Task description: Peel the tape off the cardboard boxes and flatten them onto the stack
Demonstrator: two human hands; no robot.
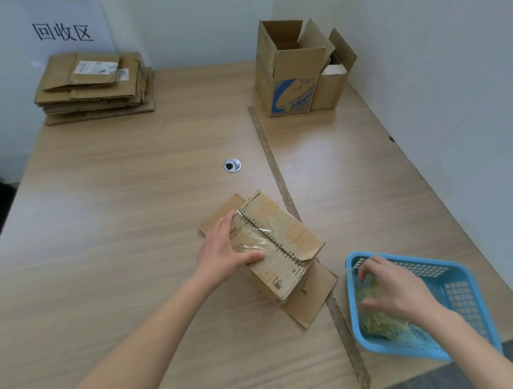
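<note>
A small brown cardboard box lies on its side on the table, flaps spread at both ends, with clear tape still on its top seam. My left hand grips its left side, thumb on the near face. Inside the blue plastic basket at the right, my right hand presses down on a wad of crumpled peeled tape. A stack of flattened cardboard lies at the far left corner under a paper sign.
Two upright open boxes stand at the far right: a larger one with blue print and a smaller one beside it. A round cable grommet sits mid-table. A dark seam strip runs across the wooden table.
</note>
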